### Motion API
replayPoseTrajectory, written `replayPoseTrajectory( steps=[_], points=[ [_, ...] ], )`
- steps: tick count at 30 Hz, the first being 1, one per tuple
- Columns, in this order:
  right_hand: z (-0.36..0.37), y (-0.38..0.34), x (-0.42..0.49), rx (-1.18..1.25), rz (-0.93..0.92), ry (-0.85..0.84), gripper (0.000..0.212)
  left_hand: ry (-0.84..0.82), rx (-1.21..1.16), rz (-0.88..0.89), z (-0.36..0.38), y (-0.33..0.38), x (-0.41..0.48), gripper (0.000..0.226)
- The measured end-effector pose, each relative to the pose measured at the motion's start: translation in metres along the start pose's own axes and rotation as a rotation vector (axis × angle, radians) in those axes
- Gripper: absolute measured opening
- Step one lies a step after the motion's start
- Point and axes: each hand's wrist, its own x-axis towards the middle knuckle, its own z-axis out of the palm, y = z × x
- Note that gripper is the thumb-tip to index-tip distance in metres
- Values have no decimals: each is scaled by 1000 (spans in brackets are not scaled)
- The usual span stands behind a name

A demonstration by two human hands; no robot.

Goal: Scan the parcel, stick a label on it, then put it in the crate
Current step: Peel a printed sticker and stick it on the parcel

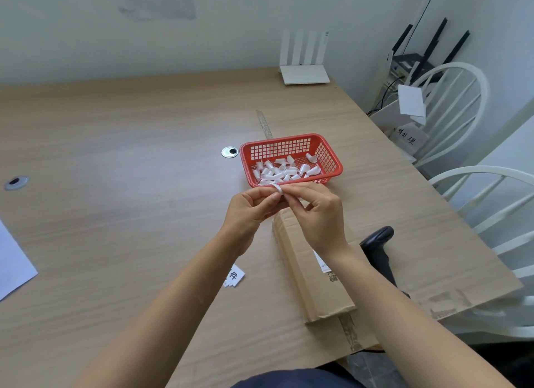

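Parcel (313,269) flat on the surface (115,156), lower centre.
Your left hand (248,214) and right hand (320,214) both pinch a small white label (278,189) before the red basket (291,159).

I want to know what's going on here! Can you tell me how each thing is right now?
Left hand: pinching a small white label.
Right hand: pinching the same label.
Parcel: lying flat on the table, closed.
Red basket: upright, holding loose white paper bits.
Scanner: lying on the table, not held.
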Motion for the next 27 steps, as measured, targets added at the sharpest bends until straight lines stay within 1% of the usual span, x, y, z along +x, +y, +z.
replayPoseTrajectory(
  steps=[6, 11, 15, 19, 27],
  points=[
    [-3, 4, -3, -8, 27, -15, 15, 0, 119, 5, 5, 2, -2, 17],
    [-5, 6, -5, 39, 64, -38, 16, 70, 197, 32, 12, 3, -5, 18],
    [-9, 7, -4, 91, 102, -73, 16, 87, 221, 20, 17, 1, -9, 17],
    [-12, 9, -6, 82, 83, -100, 16, 101, 270, 27, 18, 0, -13, 19],
    [-16, 9, -9, 43, 14, -113, 16, 135, 294, 19, 19, 1, -15, 16]
  ],
)
